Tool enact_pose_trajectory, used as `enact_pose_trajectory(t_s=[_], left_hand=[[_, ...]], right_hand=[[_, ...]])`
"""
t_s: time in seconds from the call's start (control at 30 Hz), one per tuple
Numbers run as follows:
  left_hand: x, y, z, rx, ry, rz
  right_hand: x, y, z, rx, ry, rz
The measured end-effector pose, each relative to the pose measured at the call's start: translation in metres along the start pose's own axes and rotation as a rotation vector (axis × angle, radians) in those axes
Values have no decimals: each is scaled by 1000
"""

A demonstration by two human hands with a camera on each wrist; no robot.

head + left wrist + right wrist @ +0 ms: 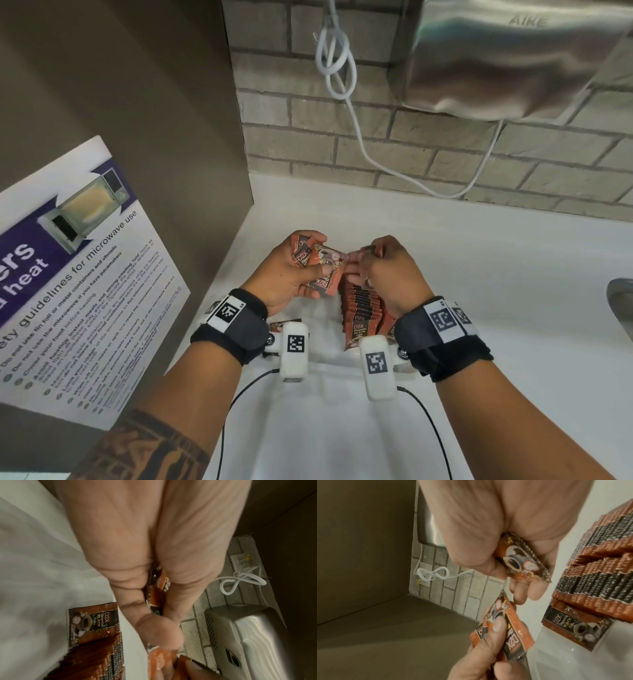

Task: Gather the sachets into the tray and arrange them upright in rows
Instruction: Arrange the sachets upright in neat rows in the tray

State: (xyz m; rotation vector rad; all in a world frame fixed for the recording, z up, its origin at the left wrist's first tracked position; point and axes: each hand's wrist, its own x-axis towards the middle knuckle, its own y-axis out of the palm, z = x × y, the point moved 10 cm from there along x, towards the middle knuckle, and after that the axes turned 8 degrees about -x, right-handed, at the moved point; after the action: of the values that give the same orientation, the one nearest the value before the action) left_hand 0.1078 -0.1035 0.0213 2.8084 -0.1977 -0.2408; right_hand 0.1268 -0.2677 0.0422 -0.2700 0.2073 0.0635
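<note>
Above the row of upright sachets point(361, 305), the left hand point(291, 270) clutches a bundle of sachets point(313, 260) in a closed grip; the right hand point(390, 270) pinches one sachet point(522, 562).

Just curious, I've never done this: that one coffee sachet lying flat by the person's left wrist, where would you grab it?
Probably by a short crimped edge. The flat sachet lies face up on the white counter, so there is little to grip from above. Come in low from the left hand side, slide a fingertip under the edge, then pinch with the thumb on top.
</note>
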Motion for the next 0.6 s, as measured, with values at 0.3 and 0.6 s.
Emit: enact_pose_trajectory(t_s=[0.3, 0.6], left_hand=[[-1, -1, -6, 44, 12, -8], [1, 4, -23, 149, 93, -38]], right_hand=[[0, 9, 16, -108, -164, 123], [-20, 46, 16, -173, -131, 521]])
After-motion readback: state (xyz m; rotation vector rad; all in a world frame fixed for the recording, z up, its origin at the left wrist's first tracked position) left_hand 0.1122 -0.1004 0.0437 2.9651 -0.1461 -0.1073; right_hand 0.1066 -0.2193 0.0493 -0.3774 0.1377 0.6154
